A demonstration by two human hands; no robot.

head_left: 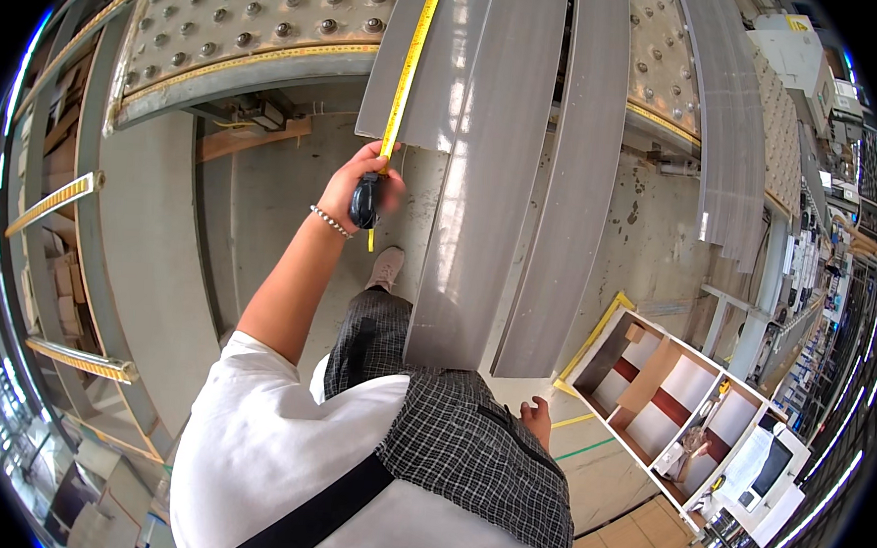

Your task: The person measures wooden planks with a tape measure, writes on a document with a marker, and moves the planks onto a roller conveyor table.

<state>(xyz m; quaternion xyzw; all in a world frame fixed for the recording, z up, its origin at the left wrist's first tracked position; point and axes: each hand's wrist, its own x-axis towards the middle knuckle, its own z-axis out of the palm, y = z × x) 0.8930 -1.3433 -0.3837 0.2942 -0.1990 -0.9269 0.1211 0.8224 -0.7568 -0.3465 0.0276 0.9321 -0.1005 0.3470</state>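
Note:
My left hand (342,188) is closed around a black tape measure (364,207). Its yellow blade (411,64) runs from the hand away over a short grey plank (381,97), up to the far edge of the view. Beside it, a longer grey plank (492,197) reaches close to my body, with another narrow grey plank (573,197) to its right. Down at my right side hangs my right hand (537,416), its fingers loosely bent and apart with nothing visible in them. Part of that hand is hidden behind my checked clothing.
Metal ball-transfer tables (273,27) support the planks; more grey strips (728,140) lie at right. A white shelf unit (640,394) with cardboard and a handheld device stands right. A rack with yellow-edged bars (55,204) is at left.

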